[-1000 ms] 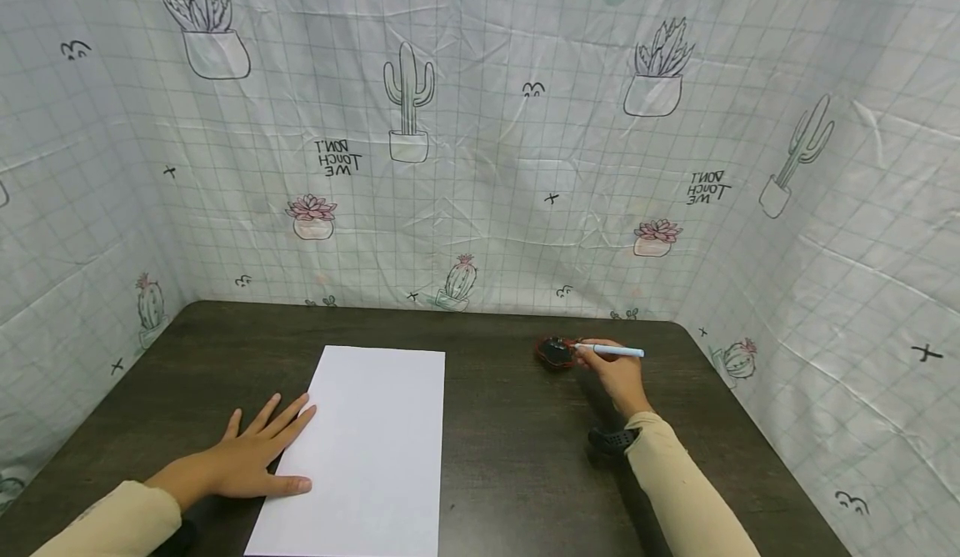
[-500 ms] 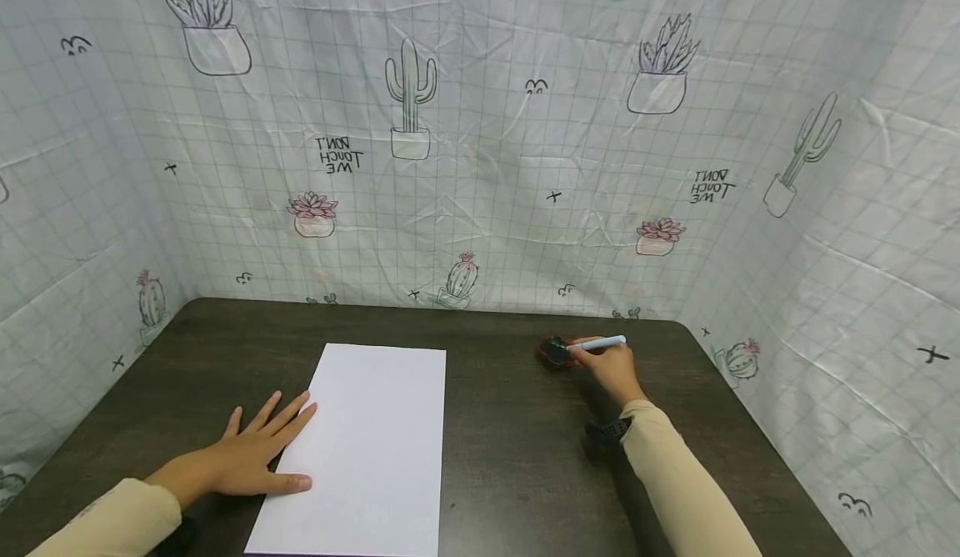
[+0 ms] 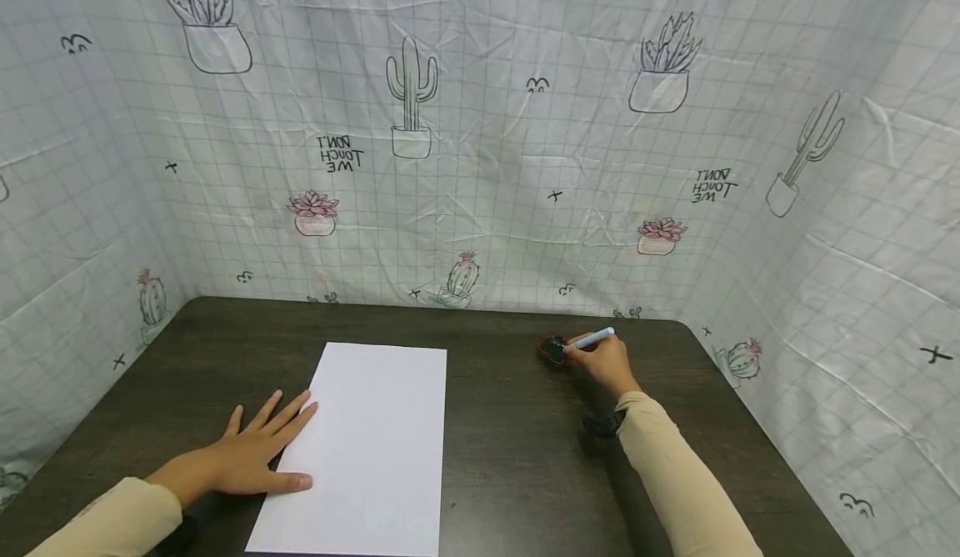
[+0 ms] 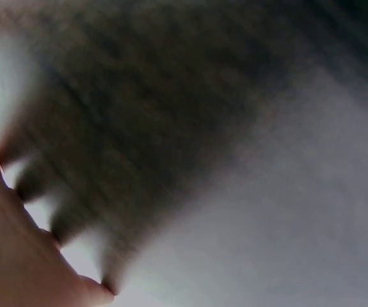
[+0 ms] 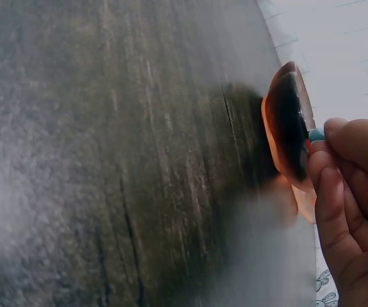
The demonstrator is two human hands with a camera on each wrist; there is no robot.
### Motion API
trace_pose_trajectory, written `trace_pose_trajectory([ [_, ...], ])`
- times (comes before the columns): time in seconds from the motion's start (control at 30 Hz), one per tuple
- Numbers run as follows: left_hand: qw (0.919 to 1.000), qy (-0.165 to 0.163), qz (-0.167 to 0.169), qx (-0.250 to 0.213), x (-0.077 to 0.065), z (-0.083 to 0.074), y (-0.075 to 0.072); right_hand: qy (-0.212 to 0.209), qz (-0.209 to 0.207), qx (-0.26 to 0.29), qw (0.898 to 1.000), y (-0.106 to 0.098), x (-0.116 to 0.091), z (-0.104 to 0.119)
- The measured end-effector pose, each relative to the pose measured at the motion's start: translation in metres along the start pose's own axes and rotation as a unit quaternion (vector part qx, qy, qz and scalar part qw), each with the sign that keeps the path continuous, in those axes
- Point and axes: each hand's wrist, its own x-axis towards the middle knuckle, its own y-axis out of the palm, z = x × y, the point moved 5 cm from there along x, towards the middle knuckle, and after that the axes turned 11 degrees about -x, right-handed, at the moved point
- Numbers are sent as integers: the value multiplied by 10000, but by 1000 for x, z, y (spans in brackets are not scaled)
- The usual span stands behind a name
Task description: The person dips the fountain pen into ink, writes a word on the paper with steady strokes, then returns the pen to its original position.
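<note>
My left hand [image 3: 243, 461] lies flat with spread fingers, its thumb and fingertips on the left edge of a blank white sheet of paper [image 3: 375, 449]. In the left wrist view, part of that hand shows at lower left. My right hand [image 3: 609, 365] pinches a slim light-blue pen-shaped tool [image 3: 594, 338] between thumb and fingers. The tool leans up to the right, its lower end at a small shallow dish with an orange-red rim [image 5: 269, 125] and a dark, shiny middle. The tool's tip is hidden in the dark middle.
The dark wooden table [image 3: 502, 440] carries the paper at left centre and the dish near its back right. A white cloth [image 3: 487, 123] with printed cacti closes in the back and both sides. A black band [image 3: 602, 425] is on the right wrist.
My right hand has moved slightly left toward the dish, and the light-blue tool has tipped from nearly level to steeper. The left hand and paper have stayed in place.
</note>
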Motion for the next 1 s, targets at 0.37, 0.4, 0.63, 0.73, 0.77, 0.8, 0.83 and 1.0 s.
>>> trace_pose_trajectory([
  [0.37, 9999, -94, -57, 103, 2, 7, 3, -87, 63, 90, 9999, 8, 4, 2],
  [0.4, 9999, -62, -64, 79, 2, 7, 2, -110, 32, 89, 9999, 8, 4, 3],
  [0.63, 9999, -79, -43, 50, 1, 3, 3, -134, -212, -53, 9997, 8, 5, 4],
  [0.73, 9999, -70, -75, 73, 2, 4, 3, -84, -248, -91, 9996, 6, 5, 3],
  [0.77, 9999, -72, -72, 64, 2, 4, 3, -75, -257, -110, 9996, 5, 5, 2],
  [0.8, 9999, -69, -77, 63, 3, 5, 3, -62, -265, -134, 9995, 5, 5, 2],
  [0.83, 9999, -73, -75, 59, 3, 5, 3, -42, -268, -153, 9995, 4, 5, 2],
  [1.0, 9999, -93, -68, 67, 2, 8, 4, -31, -204, -258, 9995, 3, 4, 0],
])
